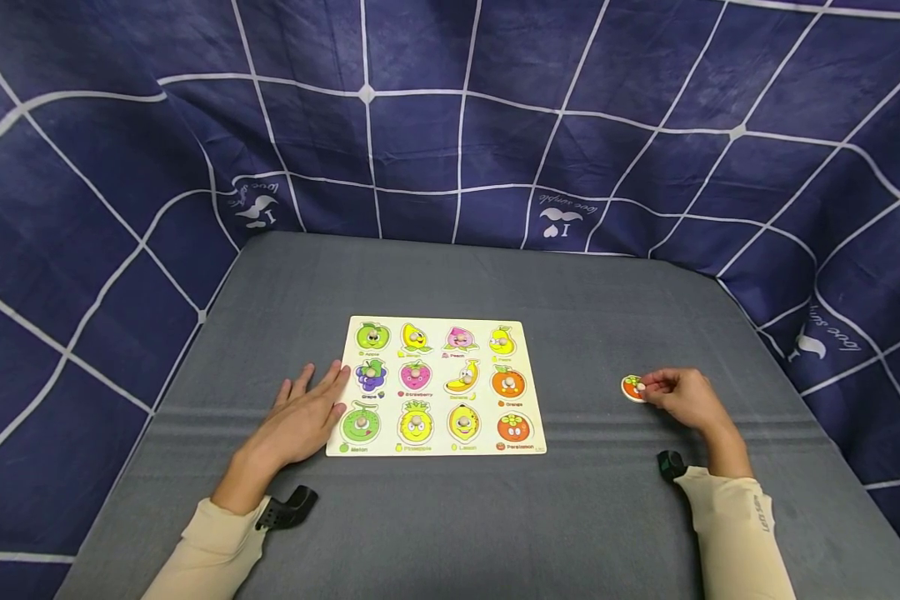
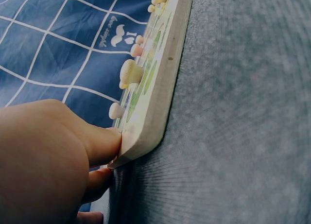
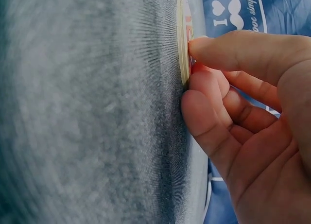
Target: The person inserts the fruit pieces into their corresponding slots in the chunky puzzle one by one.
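A cream wooden fruit puzzle board [image 1: 438, 447] lies on the grey cloth, printed with rows of smiling fruits and their names. Most fruits carry a small round knob; the persimmon place [image 1: 513, 427] at the lower right shows none. My left hand [image 1: 300, 421] rests along the board's left edge, fingers extended; up close its thumb [image 2: 104, 145] touches the corner. Well to the right, my right hand [image 1: 686, 400] pinches a persimmon puzzle piece [image 1: 630, 387] by its knob. From the right wrist, the piece [image 3: 181, 44] appears thin, at the cloth, and the fingers hide its knob.
Grey cloth [image 1: 435, 525] covers the table. A dark blue curtain [image 1: 420, 142] with white grid lines surrounds its back and sides. Black straps with small devices sit on the left wrist [image 1: 288, 508] and the right wrist [image 1: 671, 465].
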`<state>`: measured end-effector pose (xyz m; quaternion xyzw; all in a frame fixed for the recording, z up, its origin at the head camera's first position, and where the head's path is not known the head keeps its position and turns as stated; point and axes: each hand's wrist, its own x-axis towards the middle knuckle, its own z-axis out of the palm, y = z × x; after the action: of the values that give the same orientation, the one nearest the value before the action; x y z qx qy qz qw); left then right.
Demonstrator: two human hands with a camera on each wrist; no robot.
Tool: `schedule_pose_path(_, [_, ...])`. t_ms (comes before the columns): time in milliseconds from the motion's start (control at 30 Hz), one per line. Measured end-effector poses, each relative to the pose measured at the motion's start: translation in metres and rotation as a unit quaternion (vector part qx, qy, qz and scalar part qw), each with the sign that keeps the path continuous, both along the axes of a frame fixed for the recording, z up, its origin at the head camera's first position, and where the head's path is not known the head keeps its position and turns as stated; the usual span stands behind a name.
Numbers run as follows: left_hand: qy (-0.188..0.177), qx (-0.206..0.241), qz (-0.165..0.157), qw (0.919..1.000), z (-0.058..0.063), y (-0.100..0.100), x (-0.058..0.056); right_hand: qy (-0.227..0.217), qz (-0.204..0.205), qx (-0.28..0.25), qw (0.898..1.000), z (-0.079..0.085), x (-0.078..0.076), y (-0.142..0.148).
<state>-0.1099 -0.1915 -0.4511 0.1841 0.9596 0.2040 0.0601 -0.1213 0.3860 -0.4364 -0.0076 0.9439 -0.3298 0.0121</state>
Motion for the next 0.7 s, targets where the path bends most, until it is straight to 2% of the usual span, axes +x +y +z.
schedule_pose_path(700, [0.003,0.004,-0.001,1.0000,0.0005,-0.0003,0.0008,-0.005,-0.002,0.014,1.000,0.0041,0.0039,-0.0024])
